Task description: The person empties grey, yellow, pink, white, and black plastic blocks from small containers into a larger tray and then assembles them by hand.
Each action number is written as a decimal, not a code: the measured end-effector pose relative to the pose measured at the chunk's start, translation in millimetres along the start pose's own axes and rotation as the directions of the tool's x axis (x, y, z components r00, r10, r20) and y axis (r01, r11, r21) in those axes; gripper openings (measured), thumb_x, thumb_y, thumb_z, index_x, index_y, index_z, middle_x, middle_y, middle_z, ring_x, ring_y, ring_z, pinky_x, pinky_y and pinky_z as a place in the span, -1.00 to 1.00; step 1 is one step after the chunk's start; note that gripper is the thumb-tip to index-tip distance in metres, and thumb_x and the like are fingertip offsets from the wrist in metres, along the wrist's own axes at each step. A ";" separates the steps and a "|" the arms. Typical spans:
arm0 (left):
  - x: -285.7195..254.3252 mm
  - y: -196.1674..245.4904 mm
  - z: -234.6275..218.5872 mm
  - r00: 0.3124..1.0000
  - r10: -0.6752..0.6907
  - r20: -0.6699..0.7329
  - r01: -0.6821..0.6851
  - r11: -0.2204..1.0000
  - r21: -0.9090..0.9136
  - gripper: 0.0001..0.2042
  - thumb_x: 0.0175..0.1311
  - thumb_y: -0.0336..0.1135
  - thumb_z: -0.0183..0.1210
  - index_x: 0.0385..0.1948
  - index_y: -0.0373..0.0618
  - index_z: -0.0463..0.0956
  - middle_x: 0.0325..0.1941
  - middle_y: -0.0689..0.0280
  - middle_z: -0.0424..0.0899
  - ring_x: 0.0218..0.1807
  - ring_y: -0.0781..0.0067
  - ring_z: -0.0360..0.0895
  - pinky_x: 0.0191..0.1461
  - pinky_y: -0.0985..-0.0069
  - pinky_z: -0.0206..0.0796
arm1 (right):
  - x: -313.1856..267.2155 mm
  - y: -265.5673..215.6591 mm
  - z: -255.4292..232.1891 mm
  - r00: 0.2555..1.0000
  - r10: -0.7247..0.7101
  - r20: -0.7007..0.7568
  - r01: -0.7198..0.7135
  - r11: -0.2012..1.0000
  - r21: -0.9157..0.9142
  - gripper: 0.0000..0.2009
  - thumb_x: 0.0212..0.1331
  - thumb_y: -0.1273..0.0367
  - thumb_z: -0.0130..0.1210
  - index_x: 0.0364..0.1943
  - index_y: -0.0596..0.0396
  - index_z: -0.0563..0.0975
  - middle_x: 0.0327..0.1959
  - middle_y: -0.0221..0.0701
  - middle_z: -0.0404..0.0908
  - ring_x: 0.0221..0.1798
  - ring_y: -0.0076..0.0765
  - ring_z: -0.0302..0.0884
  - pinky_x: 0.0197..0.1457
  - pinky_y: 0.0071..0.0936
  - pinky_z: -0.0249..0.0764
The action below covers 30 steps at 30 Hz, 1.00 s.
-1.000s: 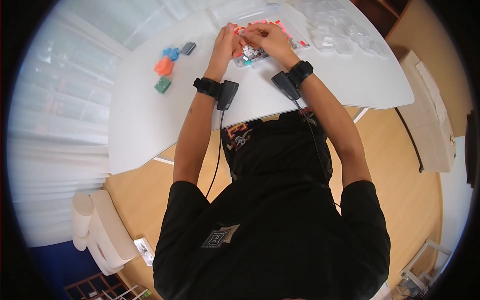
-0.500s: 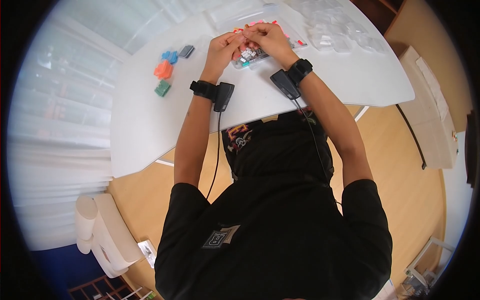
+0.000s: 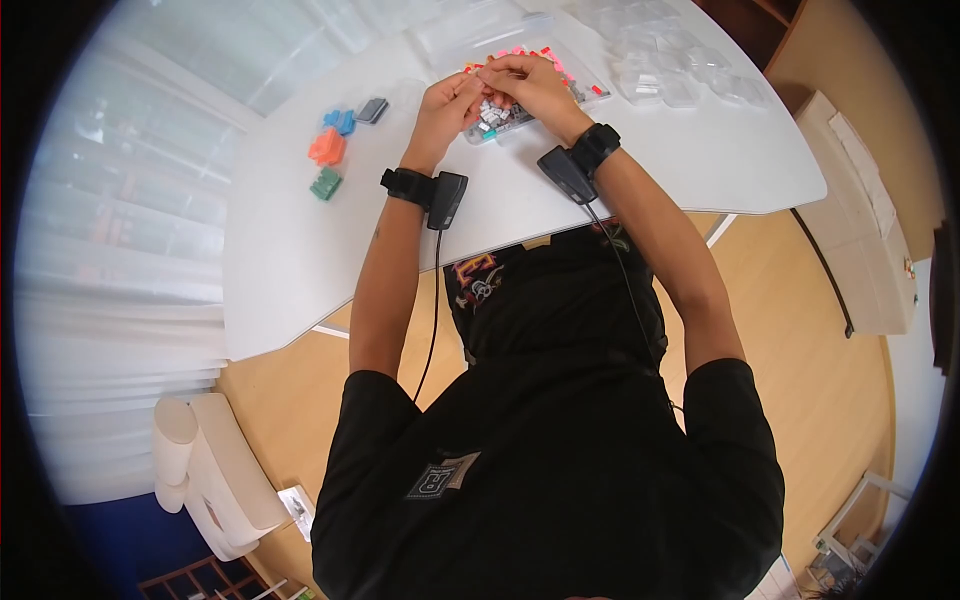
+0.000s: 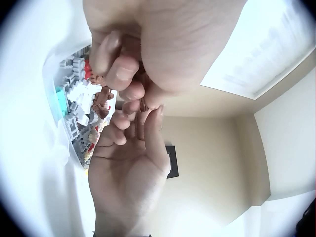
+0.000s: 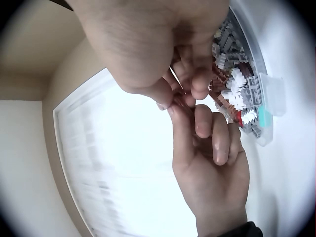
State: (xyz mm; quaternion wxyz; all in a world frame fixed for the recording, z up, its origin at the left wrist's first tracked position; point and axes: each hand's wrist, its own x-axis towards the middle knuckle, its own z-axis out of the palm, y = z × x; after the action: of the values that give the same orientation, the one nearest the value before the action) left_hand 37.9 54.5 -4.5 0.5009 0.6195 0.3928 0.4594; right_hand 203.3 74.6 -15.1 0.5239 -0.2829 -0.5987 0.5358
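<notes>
Above a clear plastic box of small building bricks, both hands meet at the fingertips. My left hand and right hand pinch a small brown piece between thumbs and fingers. Most of that piece is hidden by the fingers; I cannot tell its exact shape. White, grey, brown and red bricks show in the box in both wrist views, along with a teal brick near its edge.
Left of the hands on the white table lie a grey block, a blue one, an orange one and a green one. Several clear plastic containers stand at the back right.
My left hand has turned and drawn slightly back from the box, its fingers now angled toward the right hand. The fingertips of both hands have come together over the near part of the box.
</notes>
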 end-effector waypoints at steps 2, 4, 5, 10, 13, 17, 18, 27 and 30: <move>0.0 -2.7 -1.4 1.000 -0.006 0.004 0.006 0.999 0.033 -0.77 0.38 -0.23 0.00 -0.31 -0.21 0.50 -0.60 0.53 0.35 -0.62 0.82 0.11 -0.58 0.76 -0.12 | 0.9 2.3 -0.7 1.000 -0.015 0.007 0.015 1.000 0.019 -0.83 0.19 0.38 0.12 -0.35 0.23 0.61 -0.58 -0.46 0.56 -0.55 -0.67 0.43 -0.50 -0.71 0.33; -0.1 -3.4 -1.6 0.999 0.018 0.035 -0.021 0.995 0.097 -0.77 0.37 -0.22 0.03 -0.33 -0.20 0.52 -0.63 0.55 0.33 -0.64 0.83 0.09 -0.61 0.77 -0.16 | 3.0 5.0 -4.1 0.999 -0.030 0.015 0.029 0.999 0.037 -0.83 0.19 0.37 0.12 -0.36 0.22 0.60 -0.59 -0.48 0.54 -0.57 -0.68 0.41 -0.51 -0.70 0.31; 0.2 -4.0 -1.7 0.999 0.018 0.035 -0.022 0.995 0.097 -0.77 0.37 -0.22 0.03 -0.33 -0.20 0.52 -0.63 0.55 0.33 -0.64 0.83 0.09 -0.61 0.77 -0.16 | 3.7 5.6 -6.0 0.999 0.001 0.050 -0.001 1.000 0.004 -0.81 0.22 0.33 0.10 -0.31 0.21 0.60 -0.56 -0.50 0.54 -0.53 -0.68 0.41 -0.47 -0.71 0.32; 0.0 -5.2 -2.5 0.998 -0.014 0.063 0.008 0.995 0.100 -0.77 0.36 -0.21 0.04 -0.34 -0.19 0.54 -0.64 0.54 0.34 -0.65 0.81 0.10 -0.61 0.75 -0.15 | 5.8 10.9 -5.4 0.992 0.035 0.119 -0.028 0.998 -0.057 -0.76 0.29 0.25 0.05 -0.28 0.17 0.56 -0.53 -0.56 0.49 -0.49 -0.72 0.37 -0.44 -0.74 0.29; -0.4 -3.5 -1.6 0.997 -0.021 0.077 0.014 0.995 0.096 -0.77 0.36 -0.21 0.04 -0.33 -0.18 0.54 -0.64 0.53 0.35 -0.65 0.81 0.11 -0.60 0.75 -0.14 | 6.4 14.7 -1.8 0.997 0.000 0.075 0.006 0.997 -0.081 -0.75 0.32 0.22 0.01 -0.32 0.14 0.53 -0.54 -0.59 0.43 -0.49 -0.75 0.32 -0.45 -0.76 0.26; -1.8 -2.4 -1.4 0.995 -0.010 0.097 0.001 0.996 0.085 -0.77 0.36 -0.21 0.02 -0.31 -0.18 0.53 -0.63 0.53 0.34 -0.64 0.81 0.10 -0.60 0.76 -0.14 | 7.3 14.6 -2.9 0.994 0.007 0.111 -0.002 0.999 -0.040 -0.77 0.32 0.27 -0.01 -0.38 0.15 0.50 -0.56 -0.57 0.42 -0.52 -0.72 0.28 -0.48 -0.73 0.23; -1.9 -1.7 -1.4 0.995 -0.017 0.098 0.009 0.997 0.077 -0.77 0.37 -0.21 0.01 -0.31 -0.18 0.53 -0.63 0.52 0.34 -0.64 0.81 0.09 -0.59 0.75 -0.15 | 6.7 12.5 -2.9 0.994 0.024 0.107 -0.020 0.999 -0.036 -0.79 0.30 0.32 0.00 -0.41 0.17 0.49 -0.57 -0.53 0.43 -0.53 -0.69 0.29 -0.48 -0.69 0.24; -0.6 -2.7 -1.8 0.991 -0.028 0.128 0.035 0.998 -0.060 -0.76 0.41 -0.24 -0.08 -0.28 -0.22 0.48 -0.62 0.51 0.28 -0.64 0.77 0.05 -0.59 0.74 -0.14 | 3.8 5.2 -3.8 0.995 0.057 0.087 -0.059 0.998 0.026 -0.68 0.37 0.17 -0.10 -0.43 0.08 0.49 -0.63 -0.57 0.37 -0.57 -0.70 0.24 -0.50 -0.68 0.16; 0.3 -0.8 0.9 0.993 -0.009 0.116 0.020 0.996 -0.090 -0.75 0.42 -0.23 -0.09 -0.25 -0.22 0.47 -0.61 0.52 0.27 -0.64 0.77 0.04 -0.59 0.74 -0.13 | 2.4 6.2 -3.2 0.997 0.064 0.042 -0.065 0.997 0.041 -0.67 0.39 0.17 -0.15 -0.41 0.08 0.49 -0.65 -0.55 0.39 -0.58 -0.67 0.24 -0.52 -0.66 0.14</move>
State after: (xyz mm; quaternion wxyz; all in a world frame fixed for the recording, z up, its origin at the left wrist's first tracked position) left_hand 38.8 54.8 -5.3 0.5540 0.6187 0.3461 0.4365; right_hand 204.3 79.5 -20.5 0.4999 -0.2798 -0.5882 0.5708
